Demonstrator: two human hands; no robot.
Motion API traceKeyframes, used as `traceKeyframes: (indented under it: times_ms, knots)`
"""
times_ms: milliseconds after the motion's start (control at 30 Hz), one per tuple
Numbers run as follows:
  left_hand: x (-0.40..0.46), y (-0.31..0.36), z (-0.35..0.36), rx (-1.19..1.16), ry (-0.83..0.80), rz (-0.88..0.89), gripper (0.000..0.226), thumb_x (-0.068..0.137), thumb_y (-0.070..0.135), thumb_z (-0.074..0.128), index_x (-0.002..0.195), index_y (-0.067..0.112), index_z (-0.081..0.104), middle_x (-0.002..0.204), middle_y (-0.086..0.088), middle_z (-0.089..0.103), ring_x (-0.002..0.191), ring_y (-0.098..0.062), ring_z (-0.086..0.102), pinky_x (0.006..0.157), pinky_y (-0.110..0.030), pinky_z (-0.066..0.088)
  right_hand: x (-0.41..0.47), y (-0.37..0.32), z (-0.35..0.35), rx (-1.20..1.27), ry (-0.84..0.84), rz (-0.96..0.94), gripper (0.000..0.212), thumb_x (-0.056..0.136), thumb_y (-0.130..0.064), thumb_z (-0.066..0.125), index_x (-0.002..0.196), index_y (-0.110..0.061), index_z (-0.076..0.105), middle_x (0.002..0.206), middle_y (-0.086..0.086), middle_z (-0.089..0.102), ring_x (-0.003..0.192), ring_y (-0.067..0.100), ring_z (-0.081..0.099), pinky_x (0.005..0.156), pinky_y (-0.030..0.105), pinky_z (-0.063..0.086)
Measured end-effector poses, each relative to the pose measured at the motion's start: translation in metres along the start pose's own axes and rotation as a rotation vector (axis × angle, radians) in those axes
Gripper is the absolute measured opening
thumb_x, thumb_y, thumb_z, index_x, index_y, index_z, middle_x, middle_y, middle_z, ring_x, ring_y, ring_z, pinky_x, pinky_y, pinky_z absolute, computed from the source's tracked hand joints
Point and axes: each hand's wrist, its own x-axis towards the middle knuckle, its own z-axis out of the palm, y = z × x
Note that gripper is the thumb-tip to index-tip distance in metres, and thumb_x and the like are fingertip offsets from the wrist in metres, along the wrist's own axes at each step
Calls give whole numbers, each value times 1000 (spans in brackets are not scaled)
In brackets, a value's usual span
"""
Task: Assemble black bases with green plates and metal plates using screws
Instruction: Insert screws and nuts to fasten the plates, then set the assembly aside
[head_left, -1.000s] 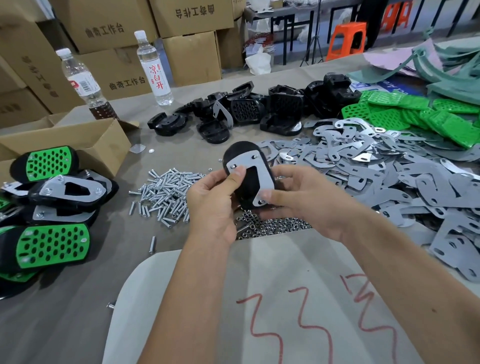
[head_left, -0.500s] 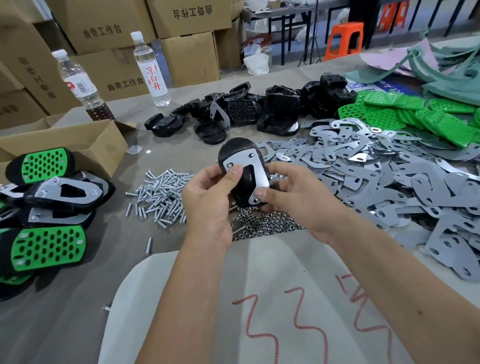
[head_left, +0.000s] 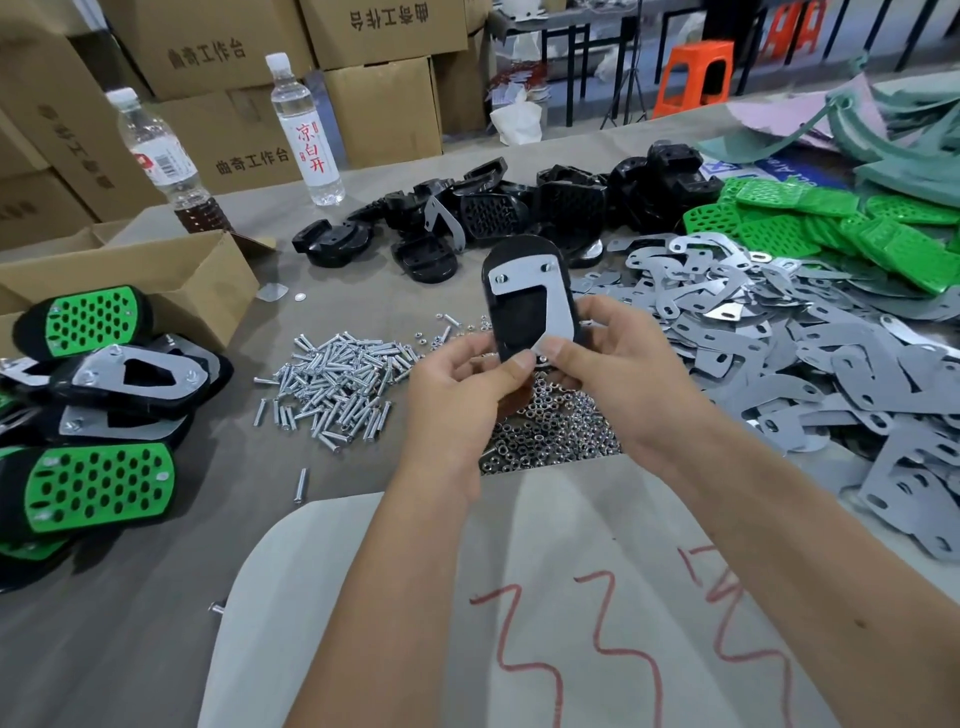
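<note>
I hold a black base (head_left: 511, 322) upright above the table, with a silver metal plate (head_left: 550, 299) lying on its face. My left hand (head_left: 462, 395) grips its lower left edge, thumb on the front. My right hand (head_left: 618, 374) pinches the lower end of the metal plate against the base. Loose screws (head_left: 337, 379) lie in a heap to the left of my hands. Small nuts (head_left: 550, 431) are piled just under them. Spare black bases (head_left: 519, 208) lie behind, green plates (head_left: 810, 228) at the back right, grey metal plates (head_left: 810, 364) on the right.
Finished assemblies (head_left: 98, 488) with green plates are stacked at the left edge beside an open cardboard box (head_left: 156, 275). Two bottles (head_left: 306, 135) stand at the back left before stacked cartons (head_left: 384, 104). A pale sheet with red marks (head_left: 571, 623) covers the near table.
The black base with its metal plate has risen and tipped more upright. My left thumb has slid from the plate's upper part to the base's lower edge.
</note>
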Motion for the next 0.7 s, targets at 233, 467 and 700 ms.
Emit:
traceKeyframes:
  times_ms: [233, 467, 700]
  knots:
    - [-1, 1, 1, 25, 66, -20, 12, 88, 0, 75, 100, 2, 75, 94, -15, 77, 90, -33, 74, 97, -58, 57, -1, 5, 5, -9, 8, 15, 12, 97, -6, 68, 104, -14, 71, 66, -10, 68, 57, 4, 57, 56, 17, 46]
    - [0, -4, 4, 63, 71, 32, 16, 91, -3, 71, 104, 5, 75, 102, -16, 78, 105, -40, 73, 101, -55, 55, 0, 5, 2, -54, -13, 34, 13, 98, -10, 68, 109, -17, 69, 88, 11, 76, 67, 12, 62, 70, 32, 52]
    - [8, -13, 14, 258, 137, 225, 5, 97, 18, 70, 94, 16, 75, 84, -4, 75, 78, -17, 68, 83, -39, 58, 6, 2, -3, 1, 150, 23, 12, 99, -4, 64, 99, -15, 71, 64, -17, 69, 55, -6, 59, 54, 10, 43]
